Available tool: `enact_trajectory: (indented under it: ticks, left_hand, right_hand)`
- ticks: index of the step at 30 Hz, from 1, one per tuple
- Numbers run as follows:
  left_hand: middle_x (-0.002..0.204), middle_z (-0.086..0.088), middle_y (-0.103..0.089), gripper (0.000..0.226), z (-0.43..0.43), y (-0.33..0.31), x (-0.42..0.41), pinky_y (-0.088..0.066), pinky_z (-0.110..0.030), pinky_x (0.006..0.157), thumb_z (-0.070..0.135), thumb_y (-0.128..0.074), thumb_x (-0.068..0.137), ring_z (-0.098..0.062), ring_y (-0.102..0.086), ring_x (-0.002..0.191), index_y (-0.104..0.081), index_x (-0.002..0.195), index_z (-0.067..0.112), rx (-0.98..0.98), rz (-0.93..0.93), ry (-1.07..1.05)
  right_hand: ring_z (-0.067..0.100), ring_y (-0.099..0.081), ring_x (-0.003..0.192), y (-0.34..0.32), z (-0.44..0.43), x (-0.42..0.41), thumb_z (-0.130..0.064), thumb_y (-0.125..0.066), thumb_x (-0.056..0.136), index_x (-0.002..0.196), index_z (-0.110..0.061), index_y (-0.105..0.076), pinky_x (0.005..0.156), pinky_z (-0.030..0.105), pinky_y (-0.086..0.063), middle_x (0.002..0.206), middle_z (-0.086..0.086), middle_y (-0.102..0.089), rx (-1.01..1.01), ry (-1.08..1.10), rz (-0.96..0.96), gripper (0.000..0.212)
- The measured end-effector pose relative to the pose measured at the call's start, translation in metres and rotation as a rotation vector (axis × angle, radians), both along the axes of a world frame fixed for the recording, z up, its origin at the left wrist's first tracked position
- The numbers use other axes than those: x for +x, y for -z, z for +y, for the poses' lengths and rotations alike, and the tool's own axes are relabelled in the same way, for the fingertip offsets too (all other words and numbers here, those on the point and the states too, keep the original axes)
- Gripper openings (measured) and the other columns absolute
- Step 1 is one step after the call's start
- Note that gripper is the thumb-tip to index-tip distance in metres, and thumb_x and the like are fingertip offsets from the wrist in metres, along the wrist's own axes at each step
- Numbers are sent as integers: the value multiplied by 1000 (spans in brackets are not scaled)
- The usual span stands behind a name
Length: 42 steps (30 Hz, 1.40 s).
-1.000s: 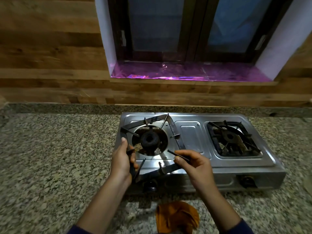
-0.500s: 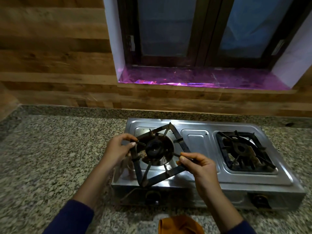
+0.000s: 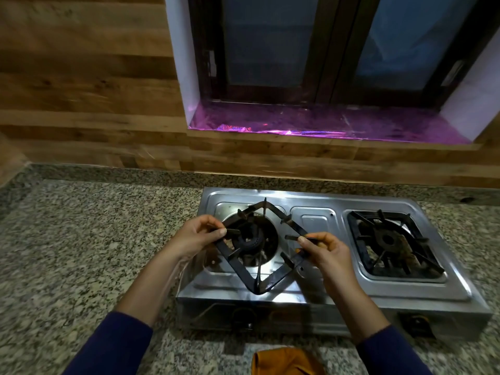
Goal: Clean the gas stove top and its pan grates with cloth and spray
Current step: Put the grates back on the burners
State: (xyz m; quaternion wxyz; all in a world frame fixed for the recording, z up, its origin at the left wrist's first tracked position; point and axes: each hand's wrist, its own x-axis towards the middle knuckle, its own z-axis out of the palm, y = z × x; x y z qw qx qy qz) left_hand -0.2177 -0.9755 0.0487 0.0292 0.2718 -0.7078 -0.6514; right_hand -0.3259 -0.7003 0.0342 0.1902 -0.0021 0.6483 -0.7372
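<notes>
A steel two-burner gas stove [image 3: 311,289] stands on the granite counter. Both of my hands hold the black left pan grate [image 3: 243,272] lifted over the left burner [image 3: 250,239] and turned like a diamond. My left hand [image 3: 196,235] pinches its left corner, my right hand [image 3: 323,249] pinches its right corner. The right pan grate [image 3: 392,243] sits in place on the right burner. An orange cloth [image 3: 284,361] lies on the counter at the bottom edge, in front of the stove. No spray bottle is in view.
Speckled granite counter [image 3: 81,253] stretches to the left of the stove. A wood-panelled wall and a window with a purple-lit sill [image 3: 324,125] rise behind. Two stove knobs [image 3: 416,322] face me on the front panel.
The left grate has come up off its seat and rotated into a diamond between my hands. My left hand shifted from the grate's near-left corner to its left corner.
</notes>
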Motion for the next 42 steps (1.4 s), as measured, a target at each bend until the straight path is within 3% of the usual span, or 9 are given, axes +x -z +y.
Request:
enact_trajectory:
  ticks: [2,5,9,13,16,21,29,34,42]
  left_hand:
    - [93,-9,-71,14,5,-3,-1,-55,-18,63,1,-75,79,-18,-69,84,-69,88,10,29,4,-20]
    - [83,-5,-72,17,11,-7,-1,-51,-13,54,-1,-78,76,-11,-70,70,-71,91,4,24,3,-122]
    - [80,-8,-73,19,20,-1,6,-51,-13,53,-1,-80,73,-8,-69,63,-73,90,-1,4,47,-264]
    - [79,-7,-75,13,27,12,17,-55,-18,59,0,-82,71,-19,-72,75,-74,81,6,-29,73,-351]
    - [84,-4,-72,9,31,16,25,-56,-18,56,4,-81,74,-12,-69,75,-75,80,7,-81,65,-399]
    - [78,-1,-74,12,25,27,33,-58,-35,75,18,-88,68,-17,-70,78,-77,74,16,-246,22,-443]
    - [83,4,-66,14,35,29,38,-41,-17,59,27,-88,69,-6,-62,75,-77,74,20,-388,-5,-452]
    - [91,6,-63,13,55,38,46,-40,-5,57,29,-87,69,-8,-63,83,-75,72,24,-481,15,-440]
    - [78,12,-59,14,66,47,45,-40,-11,55,33,-87,69,-3,-58,71,-75,71,24,-585,7,-432]
  right_hand:
    - [25,-73,77,5,-1,-5,-2,-76,81,97,-1,-67,71,31,-60,88,14,-75,41,34,-8,19]
    - [24,-74,84,14,-5,-13,-8,-80,78,94,-7,-72,75,33,-58,89,10,-76,162,50,22,18]
    - [21,-75,82,15,-16,-29,-10,-85,73,88,-12,-76,74,29,-58,84,6,-78,233,8,98,18]
    - [13,-73,68,7,-30,-47,-3,-84,70,83,-13,-76,63,19,-55,74,2,-77,244,-75,215,18]
    - [7,-70,62,6,-43,-58,-5,-86,70,82,-13,-77,59,16,-52,70,-1,-76,300,-139,290,17]
    - [16,-71,67,12,-64,-72,-15,-87,72,78,-13,-78,69,31,-56,72,5,-76,431,-225,412,10]
    - [16,-69,73,23,-76,-82,-18,-84,76,82,-18,-75,69,25,-52,78,3,-74,535,-297,512,10]
    - [21,-71,82,33,-74,-91,-21,-83,78,88,-25,-74,77,38,-59,85,1,-74,548,-333,532,14]
    - [23,-71,88,44,-77,-99,-19,-82,77,91,-29,-72,84,48,-58,90,1,-75,540,-357,545,20]
